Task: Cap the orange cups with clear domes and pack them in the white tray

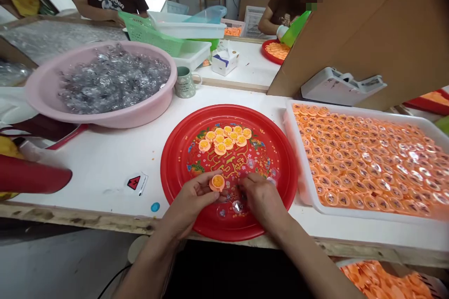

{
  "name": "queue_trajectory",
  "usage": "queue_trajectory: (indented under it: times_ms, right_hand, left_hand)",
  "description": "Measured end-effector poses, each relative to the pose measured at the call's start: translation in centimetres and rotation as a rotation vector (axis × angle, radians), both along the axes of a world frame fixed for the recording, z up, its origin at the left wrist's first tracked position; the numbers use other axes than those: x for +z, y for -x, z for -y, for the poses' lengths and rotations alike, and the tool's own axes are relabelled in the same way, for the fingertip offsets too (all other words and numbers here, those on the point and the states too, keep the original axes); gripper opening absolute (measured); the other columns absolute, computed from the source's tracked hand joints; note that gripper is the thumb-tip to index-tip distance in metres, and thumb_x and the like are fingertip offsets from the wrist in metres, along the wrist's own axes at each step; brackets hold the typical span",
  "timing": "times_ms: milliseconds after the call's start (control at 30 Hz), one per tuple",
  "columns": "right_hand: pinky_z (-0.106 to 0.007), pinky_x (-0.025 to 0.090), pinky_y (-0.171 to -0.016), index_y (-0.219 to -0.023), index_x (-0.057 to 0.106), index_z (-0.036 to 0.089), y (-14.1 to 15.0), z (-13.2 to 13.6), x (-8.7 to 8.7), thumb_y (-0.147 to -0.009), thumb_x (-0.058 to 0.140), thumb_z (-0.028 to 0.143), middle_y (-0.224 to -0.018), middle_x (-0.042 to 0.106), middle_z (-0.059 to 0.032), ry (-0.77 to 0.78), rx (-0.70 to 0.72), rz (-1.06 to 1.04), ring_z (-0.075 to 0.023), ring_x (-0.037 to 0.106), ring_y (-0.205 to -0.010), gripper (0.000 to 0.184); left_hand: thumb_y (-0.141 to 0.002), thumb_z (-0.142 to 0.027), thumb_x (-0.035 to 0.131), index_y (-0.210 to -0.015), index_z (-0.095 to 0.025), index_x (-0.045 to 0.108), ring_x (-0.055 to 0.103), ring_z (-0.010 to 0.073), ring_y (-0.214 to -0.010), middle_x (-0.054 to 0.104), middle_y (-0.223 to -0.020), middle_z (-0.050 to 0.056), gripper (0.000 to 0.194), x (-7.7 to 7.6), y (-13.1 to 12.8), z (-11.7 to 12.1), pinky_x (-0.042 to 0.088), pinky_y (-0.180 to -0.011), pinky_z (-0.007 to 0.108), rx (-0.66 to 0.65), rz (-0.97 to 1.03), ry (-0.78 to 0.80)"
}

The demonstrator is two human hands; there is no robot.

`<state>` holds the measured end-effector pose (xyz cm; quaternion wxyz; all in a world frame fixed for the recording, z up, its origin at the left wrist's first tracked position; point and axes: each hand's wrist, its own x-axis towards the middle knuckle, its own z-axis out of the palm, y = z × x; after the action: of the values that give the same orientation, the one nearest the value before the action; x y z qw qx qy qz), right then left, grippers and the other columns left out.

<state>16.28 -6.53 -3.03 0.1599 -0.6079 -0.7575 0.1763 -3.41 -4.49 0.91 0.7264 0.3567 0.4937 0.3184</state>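
Note:
Over a red round tray [175, 149] with a printed pattern, my left hand [196, 194] pinches a small orange plastic piece [218, 181] with a yellow round centre. My right hand [259, 194] is low over the tray's right half, its fingers curled down; what they hold, if anything, is hidden. Small clear plastic pieces [237, 206] lie on the tray between and beside my hands. Toward the back of the tray sits a cluster of several like orange pieces [226, 138], their yellow centres facing up.
On the right stands a white tray [308, 182] filled with rows of orange pieces. A pink basin [147, 114] heaped with clear plastic parts is at left, beside a mug [185, 83]. A cardboard panel [351, 32] rises behind. Two people work across the table.

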Motion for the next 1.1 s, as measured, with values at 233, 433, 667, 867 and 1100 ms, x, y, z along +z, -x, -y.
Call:
queue_trajectory:
  times_ms: [233,433,667,867,1100]
  right_hand:
    - [-0.026,0.044,-0.058,-0.082,0.051,0.020,-1.4,1.2,1.2,-0.091,0.052,0.028,-0.064,0.057,0.0017,0.248,-0.307,-0.927,-0.0141,0.054,-0.057,0.012]
    - [-0.025,0.045,-0.060,-0.103,0.064,0.016,-1.8,2.0,1.7,-0.086,0.064,0.035,-0.063,0.061,0.0015,0.434,-0.350,-1.320,-0.0112,0.057,-0.054,0.025]
    - [-0.026,0.050,-0.061,-0.106,0.065,0.019,-2.1,2.5,1.7,-0.088,0.063,0.033,-0.069,0.065,0.0000,0.445,-0.321,-1.400,-0.0129,0.062,-0.057,0.023]
    - [-0.024,0.050,-0.056,-0.098,0.063,0.020,-2.0,2.7,1.7,-0.088,0.064,0.036,-0.066,0.064,0.0009,0.444,-0.319,-1.425,-0.0131,0.062,-0.057,0.018]
    - [-0.023,0.048,-0.057,-0.092,0.060,0.020,-2.1,2.7,1.6,-0.086,0.068,0.032,-0.070,0.065,-0.0002,0.403,-0.325,-1.405,-0.0125,0.061,-0.061,0.015]
  left_hand:
    - [-0.081,-0.029,0.072,-0.112,-0.016,0.066,0.065,0.0237,-0.100,0.069,-0.106,0.007,0.035,0.3,-1.1,0.3,0.053,-0.092,0.038,-0.027,0.094,0.030]
    - [-0.082,-0.035,0.069,-0.104,-0.018,0.071,0.062,0.0196,-0.097,0.069,-0.105,0.005,0.028,-0.1,-2.0,0.2,0.053,-0.080,0.027,0.005,0.058,0.009]
    - [-0.082,-0.031,0.070,-0.113,-0.021,0.069,0.060,0.0212,-0.105,0.070,-0.109,0.005,0.033,-0.1,-2.8,0.0,0.051,-0.081,0.025,-0.011,-0.012,0.008]
    - [-0.079,-0.025,0.073,-0.109,-0.019,0.068,0.062,0.0184,-0.098,0.069,-0.101,0.004,0.030,0.0,-3.4,0.0,0.055,-0.079,0.025,0.007,0.068,0.078]
    - [-0.076,-0.021,0.076,-0.093,-0.016,0.066,0.063,0.0138,-0.085,0.066,-0.088,0.001,0.020,0.4,-3.8,0.1,0.053,-0.069,0.020,0.045,0.089,0.102]
